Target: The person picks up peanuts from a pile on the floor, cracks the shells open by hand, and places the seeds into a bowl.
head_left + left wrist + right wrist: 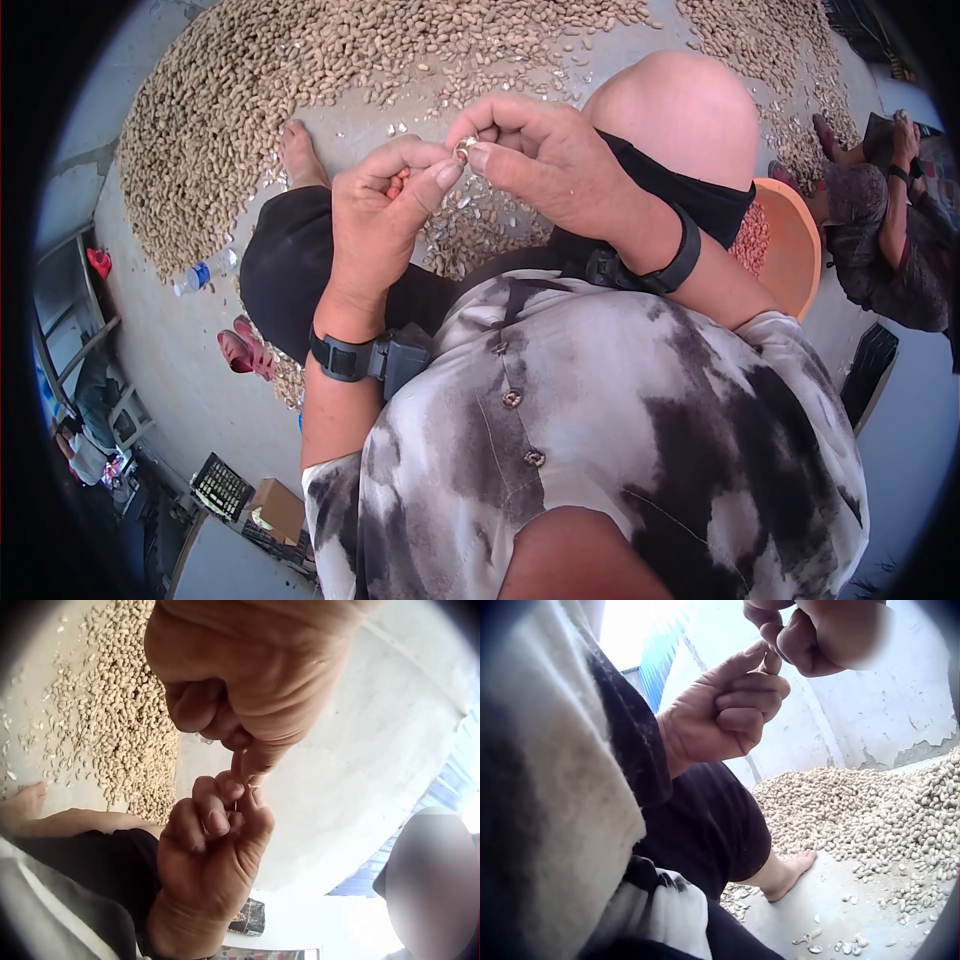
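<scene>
Both hands meet in front of the body. My right hand pinches a small cracked peanut between thumb and forefinger, with a bit of reddish kernel showing in the pale shell. Against its near side come the thumb and forefinger of my left hand. Several red peanut kernels lie held in the left hand's curled fingers. In both wrist views the fingertips meet, and the peanut is mostly hidden there. Each wrist wears a black strap.
A large heap of unshelled peanuts covers the floor ahead, with broken shells between the legs. At the right, an orange basin holds red kernels. A plastic bottle lies at the left. Another person sits at the far right.
</scene>
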Available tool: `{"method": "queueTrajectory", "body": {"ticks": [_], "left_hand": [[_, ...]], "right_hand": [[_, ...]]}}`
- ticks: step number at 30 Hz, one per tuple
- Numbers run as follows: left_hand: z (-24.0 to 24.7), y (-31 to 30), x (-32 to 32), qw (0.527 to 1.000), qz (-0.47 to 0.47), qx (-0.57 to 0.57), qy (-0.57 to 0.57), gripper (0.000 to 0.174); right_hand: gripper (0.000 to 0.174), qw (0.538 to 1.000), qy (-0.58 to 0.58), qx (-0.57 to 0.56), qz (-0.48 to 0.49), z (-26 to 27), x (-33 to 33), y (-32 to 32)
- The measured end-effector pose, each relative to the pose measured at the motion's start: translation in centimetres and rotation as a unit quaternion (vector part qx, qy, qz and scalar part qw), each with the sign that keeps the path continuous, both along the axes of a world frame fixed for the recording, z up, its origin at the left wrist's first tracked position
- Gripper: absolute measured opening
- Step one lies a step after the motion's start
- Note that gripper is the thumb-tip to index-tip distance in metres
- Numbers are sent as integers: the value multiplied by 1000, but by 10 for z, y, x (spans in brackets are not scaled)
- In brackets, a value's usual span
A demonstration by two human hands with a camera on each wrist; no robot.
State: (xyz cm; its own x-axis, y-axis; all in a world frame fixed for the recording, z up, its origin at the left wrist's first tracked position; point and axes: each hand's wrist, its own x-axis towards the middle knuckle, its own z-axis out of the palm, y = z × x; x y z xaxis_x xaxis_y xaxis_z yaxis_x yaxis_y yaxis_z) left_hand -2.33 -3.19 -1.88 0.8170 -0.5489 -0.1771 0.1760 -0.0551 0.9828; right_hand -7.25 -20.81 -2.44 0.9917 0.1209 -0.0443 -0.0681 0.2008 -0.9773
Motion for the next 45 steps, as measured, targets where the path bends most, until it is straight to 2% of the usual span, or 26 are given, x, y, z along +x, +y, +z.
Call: {"method": "queueTrajectory", "body": {"ticks": [4,11,19,23,29,32,35,38,41,44,45], "left_hand": [[-3,1,0,991,-5,-57,123,8],[-8,-1,0,964,-10,-142,224,7],[-17,-5,0,924,-22,-214,317,8],[-18,-11,-1,928,8,-186,323,11],[-23,-13,0,930,13,-185,318,12],[-26,-14,-1,938,27,-175,299,12],[-25,-15,-3,951,25,-149,271,14],[-24,-13,-1,952,14,-153,263,17],[-17,-12,-1,950,5,-158,270,21],[-13,-11,0,941,12,-175,288,24],[-13,-9,0,937,17,-184,295,24]], "right_hand": [[16,999,-21,-27,1,-4,-1,1],[14,998,-18,-65,-14,0,0,2],[14,983,-64,-162,-50,-5,1,7],[16,973,-70,-210,-57,-9,5,9],[21,971,-113,-190,-86,-31,10,14],[16,975,-91,-183,-89,-36,13,15],[23,978,-60,-160,-116,-31,13,18],[17,993,23,21,-111,-26,12,17],[15,961,93,246,-88,-24,15,11],[15,939,113,320,-54,-24,15,0],[15,949,114,290,-38,-22,14,-3]]}}
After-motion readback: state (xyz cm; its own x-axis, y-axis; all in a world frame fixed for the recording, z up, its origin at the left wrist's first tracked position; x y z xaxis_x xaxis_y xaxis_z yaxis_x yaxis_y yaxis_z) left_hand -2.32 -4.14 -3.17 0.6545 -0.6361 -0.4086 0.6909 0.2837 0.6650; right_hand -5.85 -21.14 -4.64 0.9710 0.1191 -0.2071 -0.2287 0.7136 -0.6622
